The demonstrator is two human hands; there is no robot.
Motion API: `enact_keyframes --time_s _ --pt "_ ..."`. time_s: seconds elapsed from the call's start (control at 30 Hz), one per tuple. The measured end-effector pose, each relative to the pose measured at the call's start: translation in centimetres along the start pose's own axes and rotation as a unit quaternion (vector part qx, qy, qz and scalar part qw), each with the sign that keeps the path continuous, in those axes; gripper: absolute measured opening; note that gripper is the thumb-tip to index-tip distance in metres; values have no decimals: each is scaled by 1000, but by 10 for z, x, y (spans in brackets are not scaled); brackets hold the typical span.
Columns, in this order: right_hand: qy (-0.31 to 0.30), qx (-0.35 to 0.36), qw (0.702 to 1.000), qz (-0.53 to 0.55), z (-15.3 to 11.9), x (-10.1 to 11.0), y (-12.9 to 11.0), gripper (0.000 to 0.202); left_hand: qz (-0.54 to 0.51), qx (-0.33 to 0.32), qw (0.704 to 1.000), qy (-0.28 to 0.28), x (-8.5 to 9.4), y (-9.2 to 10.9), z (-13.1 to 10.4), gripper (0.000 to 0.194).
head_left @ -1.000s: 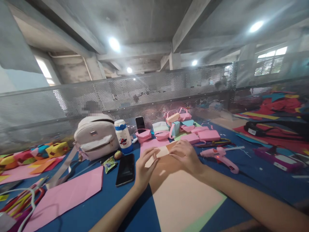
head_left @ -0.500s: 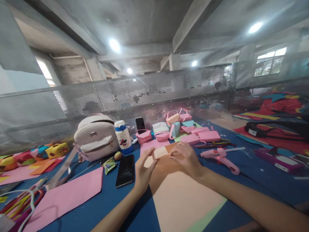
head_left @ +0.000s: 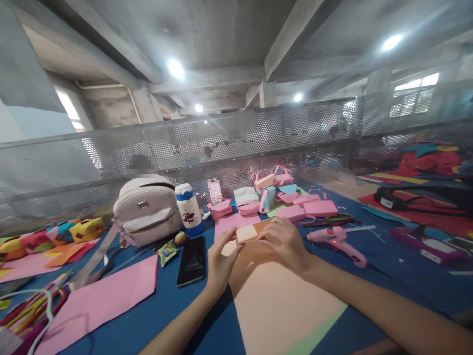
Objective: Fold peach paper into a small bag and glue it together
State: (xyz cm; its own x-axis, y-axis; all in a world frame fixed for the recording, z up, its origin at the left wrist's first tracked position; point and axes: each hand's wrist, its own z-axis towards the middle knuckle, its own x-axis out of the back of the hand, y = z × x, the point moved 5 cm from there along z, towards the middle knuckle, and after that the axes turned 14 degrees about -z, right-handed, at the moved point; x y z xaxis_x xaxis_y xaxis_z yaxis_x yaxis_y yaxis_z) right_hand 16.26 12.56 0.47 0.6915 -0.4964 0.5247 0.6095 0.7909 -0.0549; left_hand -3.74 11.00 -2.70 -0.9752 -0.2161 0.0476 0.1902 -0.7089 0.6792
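Observation:
Between my two hands is a small folded piece of peach-orange paper (head_left: 246, 233), box-like in shape. My left hand (head_left: 222, 256) pinches its left end between thumb and fingers. At the other end, my right hand (head_left: 283, 242) is closed with bent fingers on the paper, and its fingertips are partly hidden. Both hands are just above a large peach sheet (head_left: 281, 305), which lies over a green sheet (head_left: 321, 333). To the right of my right hand lies a pink glue gun (head_left: 338, 241) with a glue stick in its back and a small red light.
A black phone (head_left: 191, 261), a snack packet (head_left: 168, 253), a bottle (head_left: 189, 209) and a backpack (head_left: 148, 209) are on the left. Pink paper pieces (head_left: 320, 207) and a propped phone (head_left: 215, 191) are behind my hands. Scissors (head_left: 59, 298) and a pink sheet (head_left: 111, 301) lie front left.
The propped phone's screen has gone from dark to lit. My hands have barely moved; the folded paper between them is tilted slightly and shows more of its pale face.

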Motion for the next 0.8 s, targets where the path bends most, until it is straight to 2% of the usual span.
enact_keyframes --time_s 0.17,0.3,0.4,0.47,0.53,0.63,0.73,0.77,0.8 --pt "15 37 999 -9 -1 0 -2 22 -71 112 991 13 -2 -21 -2 45" --pt "9 47 999 -12 1 1 -5 26 -89 122 988 -20 -8 -21 -1 34" --pt "-30 63 997 -14 3 7 -13 27 -81 122 989 -29 -9 -18 -2 31" --pt "-83 74 994 -7 0 17 -20 24 -68 120 990 -25 -6 -16 -2 29" --pt "-116 84 990 -6 -9 37 -23 21 -55 118 991 -19 -3 -16 -1 28" --pt "-108 94 989 -48 -40 81 -12 22 -20 95 995 -8 3 -14 0 28" --pt "-102 -6 989 -105 -87 124 32 8 26 58 998 -14 6 -12 2 27" --pt "-127 -77 980 -133 -105 133 54 10 35 46 998 -20 6 -12 3 27" --pt "-103 -172 967 -157 -123 145 77 14 42 35 998 -26 6 -11 3 27"
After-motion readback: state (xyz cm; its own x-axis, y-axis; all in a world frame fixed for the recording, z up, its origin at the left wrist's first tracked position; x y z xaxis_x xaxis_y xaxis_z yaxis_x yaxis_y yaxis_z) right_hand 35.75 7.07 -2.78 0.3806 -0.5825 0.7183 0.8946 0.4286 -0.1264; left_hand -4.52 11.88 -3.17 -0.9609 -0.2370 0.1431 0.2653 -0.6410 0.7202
